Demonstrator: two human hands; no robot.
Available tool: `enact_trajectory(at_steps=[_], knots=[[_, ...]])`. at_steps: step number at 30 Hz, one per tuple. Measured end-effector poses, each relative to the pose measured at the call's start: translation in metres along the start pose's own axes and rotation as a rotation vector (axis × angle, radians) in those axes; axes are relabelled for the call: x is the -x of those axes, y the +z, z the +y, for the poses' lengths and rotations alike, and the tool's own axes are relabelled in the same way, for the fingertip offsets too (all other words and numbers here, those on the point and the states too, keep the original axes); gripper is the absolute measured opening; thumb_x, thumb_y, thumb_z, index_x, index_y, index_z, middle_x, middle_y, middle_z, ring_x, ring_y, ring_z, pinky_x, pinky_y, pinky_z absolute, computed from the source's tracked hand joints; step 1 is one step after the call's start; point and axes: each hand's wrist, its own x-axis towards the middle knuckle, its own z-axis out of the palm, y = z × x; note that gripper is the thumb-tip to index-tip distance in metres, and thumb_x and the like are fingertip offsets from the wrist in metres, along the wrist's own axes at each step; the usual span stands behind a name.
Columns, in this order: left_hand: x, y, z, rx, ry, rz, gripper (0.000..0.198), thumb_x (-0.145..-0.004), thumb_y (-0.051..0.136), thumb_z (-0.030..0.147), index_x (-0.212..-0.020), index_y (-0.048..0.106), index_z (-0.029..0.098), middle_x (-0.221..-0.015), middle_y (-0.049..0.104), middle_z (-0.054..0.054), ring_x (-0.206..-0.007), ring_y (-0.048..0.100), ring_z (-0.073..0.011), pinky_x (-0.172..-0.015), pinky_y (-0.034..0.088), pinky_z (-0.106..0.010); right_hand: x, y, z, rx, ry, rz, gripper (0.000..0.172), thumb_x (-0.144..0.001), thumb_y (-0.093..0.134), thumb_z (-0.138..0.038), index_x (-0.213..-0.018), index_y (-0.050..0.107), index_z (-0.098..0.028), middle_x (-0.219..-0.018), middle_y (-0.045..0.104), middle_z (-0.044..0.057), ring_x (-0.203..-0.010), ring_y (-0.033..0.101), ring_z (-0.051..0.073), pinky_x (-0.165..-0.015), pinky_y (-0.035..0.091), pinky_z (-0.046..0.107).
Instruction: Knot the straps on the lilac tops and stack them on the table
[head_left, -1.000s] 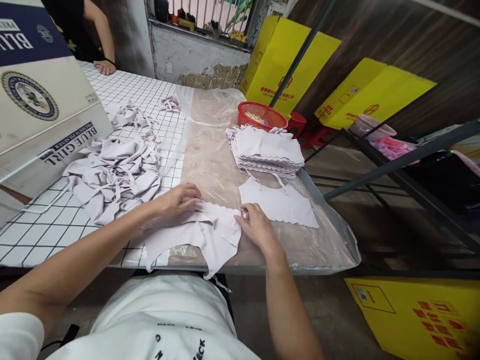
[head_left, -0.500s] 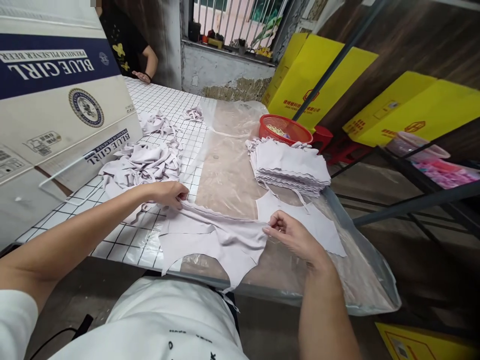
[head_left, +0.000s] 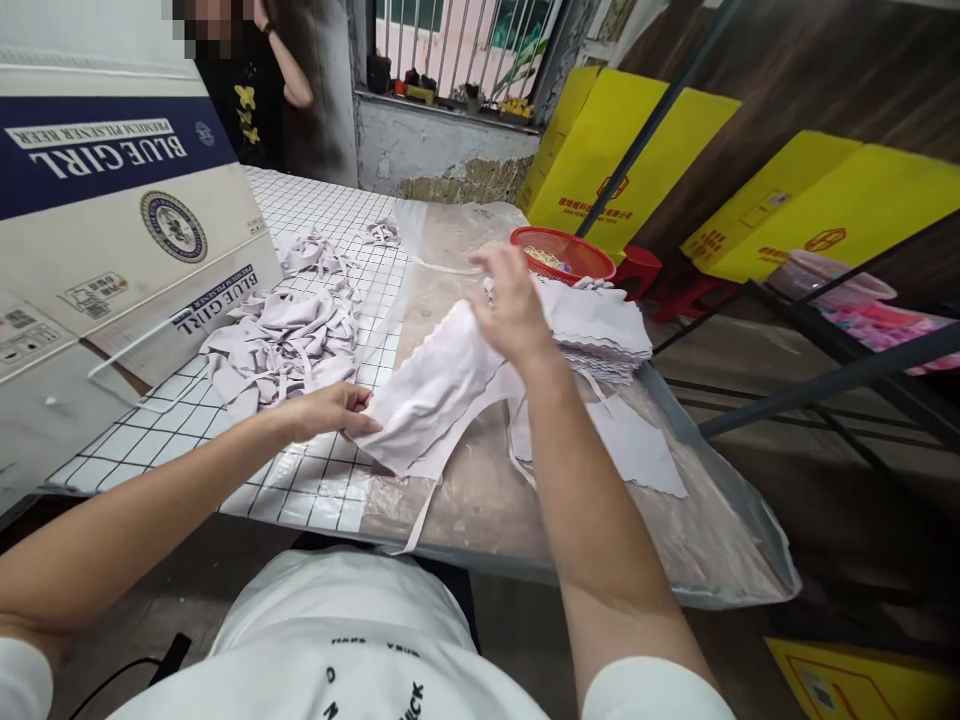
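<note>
Gridded surface (head_left: 304, 190), plastic-sheeted on the right — the lilac strappy garment (head_left: 442, 390) has swung from level to slanted. Left hand's (head_left: 337, 412) fingers pinch its near end; right hand's (head_left: 510, 305) are blurred at the far end, grip unclear — looks like repositioning, not smoothing.

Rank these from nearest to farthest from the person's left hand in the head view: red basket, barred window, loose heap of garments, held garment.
1. Held garment: gripped by the left hand.
2. Loose heap of garments: just beyond that hand, on the table's left.
3. Red basket: farther off, to the right.
4. Barred window: in the far wall.
</note>
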Motion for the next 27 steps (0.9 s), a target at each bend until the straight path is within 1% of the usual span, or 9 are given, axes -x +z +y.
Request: enact_trajectory(at_steps=[3,5,9,12,16,18,20,23,27], knots=[[-0.001,0.013,-0.027,0.234,-0.087,0.144,0.045,-0.05,0.091,0.035,-0.066,0.053,0.016,-0.063,0.054,0.005,-0.056,0.053,-0.0074,-0.053,0.047,-0.019,0.058,0.038,-0.054,-0.015,-0.101,-0.346,0.034,-0.082,0.073,-0.028,-0.113,0.062,-0.022,-0.111,0.061,0.007,-0.102,0.061,0.024,-0.094,0.054,0.042],[0.0,0.02,-0.037,0.345,-0.094,0.152,0.045,-0.049,0.091,0.035,-0.068,0.055,0.015,-0.066,0.055,0.004,-0.058,0.056,-0.0076,-0.057,0.049,-0.02,0.109,0.06,-0.078,0.019,-0.08,-0.484,0.053,-0.075,0.081,-0.032,-0.121,0.059,-0.019,-0.113,0.062,0.011,-0.102,0.062,0.028,-0.088,0.057,0.045],[0.007,0.022,-0.035,0.278,0.037,0.048,0.036,-0.066,0.083,0.04,-0.082,0.063,0.015,-0.077,0.062,-0.002,-0.073,0.065,-0.0149,-0.069,0.053,-0.027,0.16,0.078,-0.087,0.079,0.075,-0.41,0.049,-0.086,0.06,-0.008,-0.134,0.055,-0.016,-0.109,0.068,0.013,-0.1,0.067,0.026,-0.084,0.059,0.041],[0.002,0.013,-0.025,-0.047,0.333,0.133,0.038,-0.077,0.072,0.041,-0.105,0.063,0.017,-0.102,0.066,-0.009,-0.093,0.064,-0.0213,-0.084,0.053,-0.037,0.15,0.058,-0.077,-0.061,0.086,-0.31,0.04,-0.09,0.047,-0.003,-0.122,0.065,-0.019,-0.101,0.073,0.01,-0.093,0.07,0.022,-0.085,0.059,0.036],[-0.022,0.007,-0.017,-0.636,0.675,0.325,0.067,-0.072,0.075,0.035,-0.135,0.054,0.021,-0.142,0.049,-0.016,-0.129,0.045,-0.0326,-0.108,0.039,-0.052,0.123,-0.001,-0.08,-0.349,0.049,-0.202,0.024,-0.093,0.057,-0.017,-0.11,0.073,-0.023,-0.096,0.077,0.005,-0.084,0.073,0.018,-0.078,0.06,0.03],[-0.031,0.008,-0.015,-0.758,0.679,0.327,0.046,-0.075,0.071,0.03,-0.119,0.066,0.019,-0.128,0.06,-0.015,-0.12,0.052,-0.0329,-0.103,0.042,-0.051,0.112,-0.031,-0.085,-0.41,0.079,-0.144,0.02,-0.092,0.062,-0.024,-0.106,0.075,-0.024,-0.092,0.077,0.004,-0.079,0.073,0.018,-0.073,0.061,0.028],[-0.033,0.007,-0.012,-0.711,0.607,0.227,0.02,-0.082,0.063,0.028,-0.097,0.073,0.017,-0.101,0.07,-0.01,-0.096,0.063,-0.0264,-0.088,0.051,-0.041,0.102,-0.057,-0.083,-0.414,0.126,-0.062,0.016,-0.09,0.065,-0.027,-0.101,0.077,-0.024,-0.09,0.077,0.003,-0.078,0.072,0.018,-0.071,0.06,0.028],[-0.022,-0.007,0.005,-0.514,0.456,0.114,0.021,-0.089,0.058,0.03,-0.089,0.074,0.017,-0.084,0.072,-0.006,-0.076,0.065,-0.0194,-0.069,0.053,-0.03,0.083,-0.083,-0.058,-0.367,0.182,0.049,0.013,-0.086,0.071,-0.033,-0.093,0.077,-0.024,-0.086,0.076,0.003,-0.08,0.071,0.019,-0.073,0.06,0.031],[-0.013,-0.04,0.063,-0.573,0.31,0.376,0.015,-0.087,0.063,0.021,-0.094,0.075,0.015,-0.084,0.072,-0.004,-0.076,0.064,-0.0169,-0.065,0.054,-0.028,0.044,-0.086,0.008,-0.289,0.303,0.04,0.017,-0.079,0.075,-0.037,-0.083,0.074,-0.021,-0.08,0.073,0.001,-0.076,0.069,0.018,-0.07,0.058,0.033]])
